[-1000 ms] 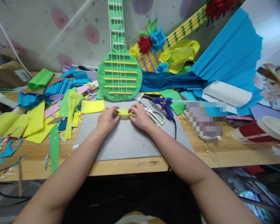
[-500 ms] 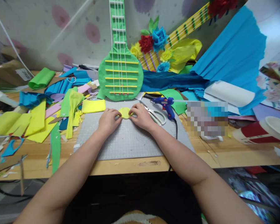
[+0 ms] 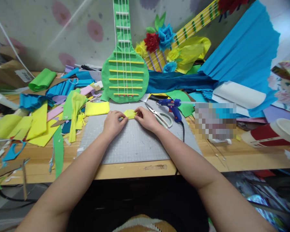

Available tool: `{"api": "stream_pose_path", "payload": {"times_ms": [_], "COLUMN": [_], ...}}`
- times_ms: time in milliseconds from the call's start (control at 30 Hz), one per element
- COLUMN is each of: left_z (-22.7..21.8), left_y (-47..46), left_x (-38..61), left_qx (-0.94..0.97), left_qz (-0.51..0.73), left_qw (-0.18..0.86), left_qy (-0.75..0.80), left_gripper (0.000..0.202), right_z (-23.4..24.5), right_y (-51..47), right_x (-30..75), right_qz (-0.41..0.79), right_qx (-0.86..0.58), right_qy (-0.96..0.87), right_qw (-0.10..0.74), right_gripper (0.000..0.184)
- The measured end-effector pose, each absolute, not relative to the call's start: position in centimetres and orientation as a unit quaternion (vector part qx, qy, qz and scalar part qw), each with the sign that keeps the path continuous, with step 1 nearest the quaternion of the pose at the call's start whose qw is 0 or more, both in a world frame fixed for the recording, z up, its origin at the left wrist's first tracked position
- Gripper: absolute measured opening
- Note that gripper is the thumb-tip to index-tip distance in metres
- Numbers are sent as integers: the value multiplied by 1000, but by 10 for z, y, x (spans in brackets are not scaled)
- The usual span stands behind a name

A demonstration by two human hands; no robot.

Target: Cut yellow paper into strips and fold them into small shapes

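A small yellow paper piece point(image 3: 130, 113) lies at the far side of a grey cutting mat point(image 3: 135, 141). My left hand point(image 3: 113, 122) pinches its left end with curled fingers. My right hand point(image 3: 146, 119) pinches its right end the same way. Both hands rest on the mat, and the paper sits folded or bunched between them. Scissors point(image 3: 160, 118) with pale green handles lie just right of my right hand. Beyond them is a blue glue gun point(image 3: 172, 106).
A green paper guitar point(image 3: 124, 74) leans against the wall behind the mat, beside a yellow guitar with paper flowers point(image 3: 159, 42). Yellow, green and blue paper scraps point(image 3: 38, 122) cover the table's left side. Blue crepe paper point(image 3: 241, 58) and a red-and-white cup point(image 3: 270, 135) lie right.
The yellow piece has gone from a rounded flat shape to a smaller, narrower one between my fingers. Both hands stayed at the mat's far side, and the view shifted slightly.
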State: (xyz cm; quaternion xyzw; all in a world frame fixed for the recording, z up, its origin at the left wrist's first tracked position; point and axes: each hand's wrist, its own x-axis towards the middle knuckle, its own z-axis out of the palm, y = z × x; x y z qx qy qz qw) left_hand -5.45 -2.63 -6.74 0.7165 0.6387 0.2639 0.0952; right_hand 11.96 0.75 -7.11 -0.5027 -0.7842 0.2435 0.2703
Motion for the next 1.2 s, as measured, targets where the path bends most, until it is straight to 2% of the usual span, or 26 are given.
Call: {"api": "stream_pose_path", "payload": {"times_ms": [300, 1033, 1200], "left_z": [-66, -63, -65], "left_y": [-22, -21, -21], "left_x": [-48, -46, -42], "left_qx": [689, 681, 687], "left_qz": [240, 240, 243], "left_qw": [88, 106, 77], "left_qy": [679, 684, 680], "left_gripper": [16, 8, 12], "right_z": [-70, -70, -70], "right_y": [6, 2, 1], "right_x": [115, 108, 107], "right_qz": [249, 169, 147], "right_qx": [-543, -549, -541], "right_qy": [-758, -783, -795], "right_qw": [261, 238, 232], "right_gripper": [24, 14, 13]}}
